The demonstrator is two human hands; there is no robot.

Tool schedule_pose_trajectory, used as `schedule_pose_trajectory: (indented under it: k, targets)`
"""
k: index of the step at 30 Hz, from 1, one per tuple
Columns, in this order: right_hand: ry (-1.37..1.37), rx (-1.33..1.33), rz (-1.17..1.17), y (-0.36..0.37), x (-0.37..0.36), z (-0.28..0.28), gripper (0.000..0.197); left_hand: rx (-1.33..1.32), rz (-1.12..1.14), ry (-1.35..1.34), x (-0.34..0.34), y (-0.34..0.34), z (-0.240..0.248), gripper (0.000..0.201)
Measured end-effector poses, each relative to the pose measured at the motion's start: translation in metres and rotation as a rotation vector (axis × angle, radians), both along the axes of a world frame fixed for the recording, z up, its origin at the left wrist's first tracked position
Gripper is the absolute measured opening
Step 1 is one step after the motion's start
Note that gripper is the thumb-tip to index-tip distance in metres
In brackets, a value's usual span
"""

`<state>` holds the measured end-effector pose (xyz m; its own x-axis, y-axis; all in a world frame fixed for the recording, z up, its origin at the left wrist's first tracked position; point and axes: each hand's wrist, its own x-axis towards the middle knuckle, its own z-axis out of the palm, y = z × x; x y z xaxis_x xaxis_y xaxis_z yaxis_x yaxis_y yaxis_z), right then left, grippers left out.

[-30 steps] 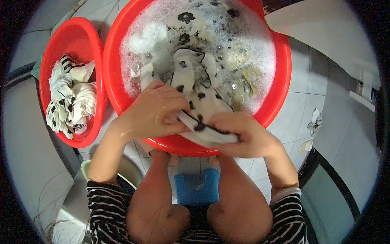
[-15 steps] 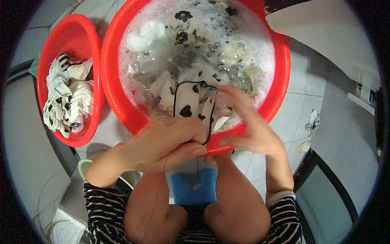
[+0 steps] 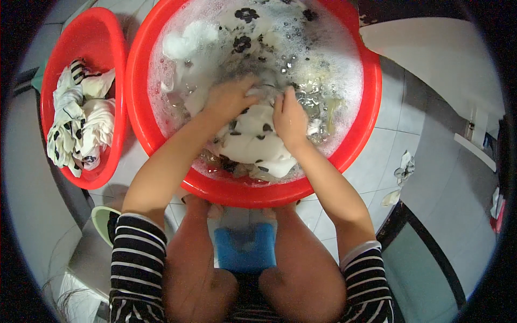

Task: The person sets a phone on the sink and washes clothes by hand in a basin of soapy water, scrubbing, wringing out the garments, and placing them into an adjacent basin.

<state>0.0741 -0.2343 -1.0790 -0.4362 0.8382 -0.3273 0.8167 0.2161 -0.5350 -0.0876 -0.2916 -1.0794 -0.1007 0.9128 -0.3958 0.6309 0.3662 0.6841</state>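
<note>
A large round red basin (image 3: pixel 141 102) of soapy water stands in front of me. In its near half a wet white garment with black heart-like spots (image 3: pixel 253 145) bunches up at the surface. My left hand (image 3: pixel 231 99), a little blurred, is closed on the garment's far part at the waterline. Close by on the right, my right hand (image 3: pixel 291 121) grips the same cloth, thumb and fingers pressed together. Some fingertips are hidden by water and cloth. Farther off, white cloth with black flowers (image 3: pixel 242 44) floats among suds, beside a puffed white piece (image 3: pixel 188 42).
At the left a smaller red tub (image 3: pixel 121 102) holds wrung white and black-patterned clothes (image 3: pixel 97 126). A pale green container (image 3: pixel 99 223) stands by my left elbow. Below the basin sits a blue object (image 3: pixel 245 247) between my legs. Scraps of cloth (image 3: pixel 405 168) lie on the tiles at right.
Both hands have moved forward from the basin's near rim down into the water. The garment, earlier lifted with its black-trimmed edge showing, now lies lower and bunched.
</note>
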Motion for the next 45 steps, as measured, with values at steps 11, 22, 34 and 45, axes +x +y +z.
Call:
schedule_pose_trajectory:
  k: [11,22,34,45]
  targets:
    - [0.289,0.158,0.151,0.022,0.017,-0.14,0.027,0.17,0.192,-0.318,0.006,0.008,-0.062,0.032]
    - [0.738,-1.013,-0.688,-0.029,-0.052,0.054,0.051,0.415,0.147,0.071,0.005,0.015,0.054,0.02]
    - [0.708,-1.132,-0.758,-0.028,-0.018,0.071,0.034,0.535,-0.095,0.093,0.035,-0.003,0.073,0.027]
    - [0.67,-0.966,-0.133,0.01,0.018,0.123,0.019,0.152,0.075,-0.38,-0.008,-0.042,0.091,0.038]
